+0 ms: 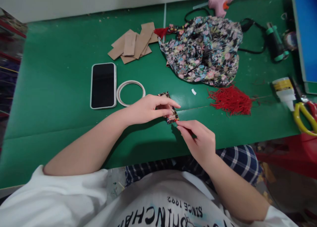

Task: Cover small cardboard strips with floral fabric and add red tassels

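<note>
Hands working a small fabric-covered piece at the near counter edge.

Right hand (pixel 198 139) pinches closed on a red thread end at the lower corner of the floral-covered piece (pixel 170 113); left hand (pixel 151 108) grips that piece, fingers curled over it, just above the green counter (pixel 61 88). Looks like the tassel-attaching step; next move likely needs a steady pinch and the thread kept at the corner. Further out: loose red tassel threads (pixel 231 99), white ring (pixel 130 93), phone (pixel 103 85), floral cloth heap (pixel 205 50), cardboard strips (pixel 135 43), glue gun (pixel 220 3).
</note>
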The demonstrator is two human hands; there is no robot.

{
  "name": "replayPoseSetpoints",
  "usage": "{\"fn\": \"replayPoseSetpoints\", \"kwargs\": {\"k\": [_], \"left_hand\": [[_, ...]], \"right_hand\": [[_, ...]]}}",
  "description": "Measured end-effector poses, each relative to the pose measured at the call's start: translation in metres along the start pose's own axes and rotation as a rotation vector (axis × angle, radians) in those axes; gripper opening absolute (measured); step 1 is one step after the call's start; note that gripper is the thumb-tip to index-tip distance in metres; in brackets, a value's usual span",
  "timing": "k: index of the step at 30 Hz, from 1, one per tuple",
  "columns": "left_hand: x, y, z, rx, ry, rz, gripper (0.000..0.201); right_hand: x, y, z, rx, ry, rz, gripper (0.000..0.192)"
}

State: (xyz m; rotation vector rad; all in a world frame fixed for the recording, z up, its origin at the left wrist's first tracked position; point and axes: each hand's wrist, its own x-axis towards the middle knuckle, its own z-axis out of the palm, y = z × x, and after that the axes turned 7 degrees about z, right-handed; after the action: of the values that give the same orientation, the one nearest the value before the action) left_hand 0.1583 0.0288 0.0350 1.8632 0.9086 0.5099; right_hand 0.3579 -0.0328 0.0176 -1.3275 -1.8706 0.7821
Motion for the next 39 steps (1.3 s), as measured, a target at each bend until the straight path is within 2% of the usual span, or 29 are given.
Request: {"fn": "replayPoseSetpoints", "kwargs": {"k": [7,14,22,28,30,35,39], "left_hand": [[0.001,-0.001,-0.002,-0.031,-0.017,-0.003,0.019],[0.004,-0.005,0.001,-0.072,0.107,-0.069,0.015],[0.006,-0.003,0.005,0.088,0.210,-0.143,0.015],[0.007,-0.002,0.005,0.274,0.276,-0.082,0.014],[0.006,-0.003,0.004,0.363,0.241,-0.022,0.015],[0.004,-0.010,0.001,0.499,0.045,0.218,0.017],[0.002,-0.018,0.003,0.581,0.010,0.270,0.019]], "right_hand": [[0.000,0.004,0.003,-0.043,0.020,0.057,0.014],[-0.001,0.008,0.007,-0.064,0.001,-0.018,0.014],[0.001,0.010,0.011,-0.101,0.033,-0.038,0.013],[0.001,0.011,0.015,-0.147,0.032,-0.031,0.013],[0.001,0.012,0.015,-0.160,0.029,-0.031,0.013],[0.000,0.014,0.015,-0.168,0.013,-0.033,0.013],[0.000,0.015,0.016,-0.167,0.002,-0.020,0.015]]}}
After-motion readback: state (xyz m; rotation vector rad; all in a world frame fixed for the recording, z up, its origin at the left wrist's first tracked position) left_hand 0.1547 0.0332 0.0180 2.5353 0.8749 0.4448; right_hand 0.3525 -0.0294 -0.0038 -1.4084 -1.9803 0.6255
